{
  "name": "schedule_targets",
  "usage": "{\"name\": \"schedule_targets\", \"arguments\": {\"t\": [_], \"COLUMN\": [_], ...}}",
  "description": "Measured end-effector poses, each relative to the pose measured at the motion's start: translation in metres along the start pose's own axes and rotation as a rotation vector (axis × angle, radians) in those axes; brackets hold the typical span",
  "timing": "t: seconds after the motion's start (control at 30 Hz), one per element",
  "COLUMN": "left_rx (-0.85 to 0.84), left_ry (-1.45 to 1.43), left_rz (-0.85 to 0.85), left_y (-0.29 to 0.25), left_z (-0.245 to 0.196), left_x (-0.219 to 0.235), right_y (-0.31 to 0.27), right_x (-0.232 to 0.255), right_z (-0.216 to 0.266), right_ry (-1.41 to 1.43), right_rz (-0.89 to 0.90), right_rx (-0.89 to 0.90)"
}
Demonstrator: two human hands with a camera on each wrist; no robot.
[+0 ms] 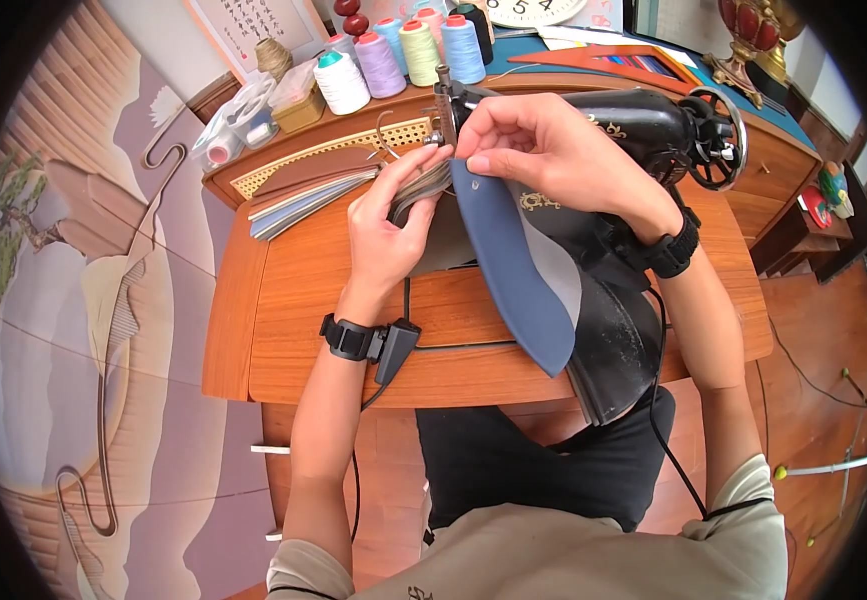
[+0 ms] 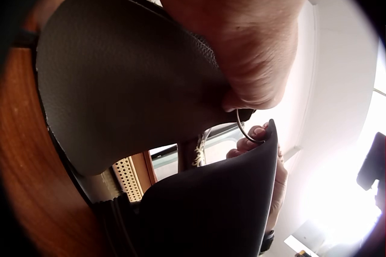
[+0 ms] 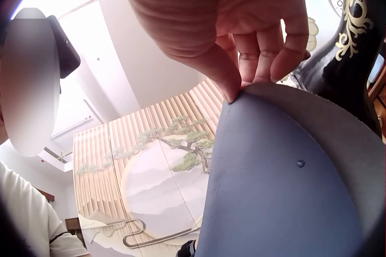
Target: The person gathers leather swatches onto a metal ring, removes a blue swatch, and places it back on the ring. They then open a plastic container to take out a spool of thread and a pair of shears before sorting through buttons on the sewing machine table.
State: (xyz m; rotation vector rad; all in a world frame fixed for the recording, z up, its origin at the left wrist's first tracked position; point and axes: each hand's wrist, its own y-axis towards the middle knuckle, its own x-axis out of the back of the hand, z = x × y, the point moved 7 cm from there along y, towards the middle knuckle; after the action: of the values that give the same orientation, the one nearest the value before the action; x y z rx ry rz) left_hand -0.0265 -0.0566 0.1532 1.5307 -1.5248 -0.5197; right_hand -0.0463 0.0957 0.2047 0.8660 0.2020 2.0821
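Observation:
My right hand (image 1: 553, 150) pinches the top end of a blue leather swatch (image 1: 513, 260) between thumb and fingers. The swatch has a grey back (image 1: 561, 265) and hangs down in front of the sewing machine; a small hole or stud (image 3: 300, 163) shows near its top. Close by on the left, my left hand (image 1: 388, 225) holds a bundle of grey-brown swatches (image 1: 423, 185) between thumb and fingers. A metal ring (image 2: 242, 127) spans the gap between the two hands in the left wrist view. Below the blue swatch, scuffed black sheets (image 1: 618, 350) hang past the table edge.
Behind the hands stands a black sewing machine (image 1: 613, 115) with a handwheel (image 1: 718, 140). More swatches (image 1: 313, 195) lie fanned at the table's left. Thread spools (image 1: 418, 55), plastic boxes (image 1: 298, 95) and a clock (image 1: 533, 8) line the back shelf. Cables run from both wrists.

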Motion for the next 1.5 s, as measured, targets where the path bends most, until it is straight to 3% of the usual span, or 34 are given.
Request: {"name": "schedule_targets", "arguments": {"t": [0.3,0.57,0.77,0.87,0.97,1.07,1.27,1.37,1.5], "left_rx": [0.034,0.209,0.265,0.3,0.311,0.313,0.353,0.364,0.363], "left_ry": [-0.094,-0.383,-0.507,-0.559,-0.616,-0.585,-0.574,-0.546,-0.514], "left_rz": [-0.005,-0.042,-0.161,-0.218,-0.233,-0.195,-0.222,-0.23,-0.227], "left_y": [-0.002,-0.002,-0.003,-0.003,-0.003,-0.005,-0.003,-0.003,-0.003], "left_z": [0.003,0.009,0.026,0.031,0.034,0.039,0.035,0.036,0.04], "left_x": [-0.001,-0.001,0.009,0.014,0.014,0.013,0.013,0.013,0.014], "right_y": [0.002,0.001,-0.002,-0.003,-0.004,-0.006,-0.017,-0.022,-0.026], "right_x": [-0.006,-0.002,-0.001,-0.01,-0.014,-0.018,-0.014,-0.007,-0.013], "right_z": [-0.009,-0.009,-0.016,-0.021,-0.019,-0.024,-0.043,-0.056,-0.073], "right_ry": [0.039,-0.047,-0.187,-0.279,-0.322,-0.164,-0.356,-0.549,-0.603], "right_rz": [0.003,-0.038,0.044,0.188,0.221,0.286,0.415,0.463,0.54], "right_rx": [0.003,0.037,-0.106,-0.135,-0.077,-0.182,-0.248,-0.419,-0.411]}}
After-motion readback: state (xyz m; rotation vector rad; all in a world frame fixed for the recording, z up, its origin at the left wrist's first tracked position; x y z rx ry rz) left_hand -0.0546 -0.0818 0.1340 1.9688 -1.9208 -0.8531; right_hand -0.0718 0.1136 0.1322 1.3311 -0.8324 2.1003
